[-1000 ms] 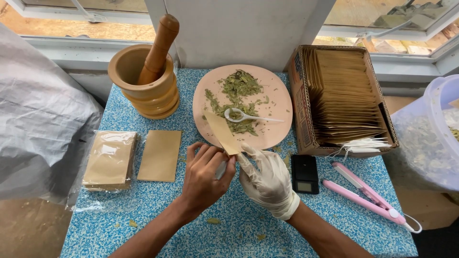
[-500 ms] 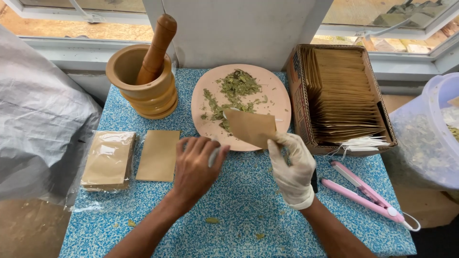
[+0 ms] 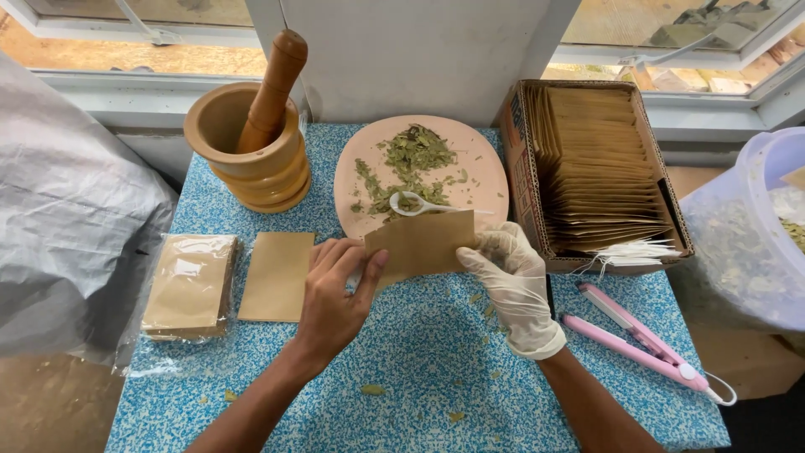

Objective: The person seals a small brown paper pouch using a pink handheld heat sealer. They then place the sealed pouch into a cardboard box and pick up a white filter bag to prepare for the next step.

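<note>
Brown kraft paper, in the form of a small flat pouch (image 3: 419, 246), is held just above a blue speckled tabletop (image 3: 419, 369) by a person working with two hands. Bare, the left hand (image 3: 335, 294) pinches the pouch's left edge between thumb and fingers; the right hand (image 3: 513, 281), in a white glove, grips its right edge, so both are clamped on the paper. The pouch sits at the near rim of a pink plate (image 3: 478, 159) strewn with dried green leaves (image 3: 411, 159), where a small white spoon (image 3: 419, 205) lies.

Thin and light, the pouch looks likely to bend or crease under a firm squeeze, and appears best taken by its side edges, as now, so the mouth is not crushed. Whether it is open at the top cannot be told.

Left of the hands lie a single flat pouch (image 3: 277, 275) and a wrapped stack of pouches (image 3: 191, 285). A wooden mortar (image 3: 251, 159) with its pestle (image 3: 272, 88) stands behind them. To the right, a cardboard box (image 3: 599, 168) holds rows of more pouches, and a pink sealing tool (image 3: 641, 340) rests near the tabletop's edge.
</note>
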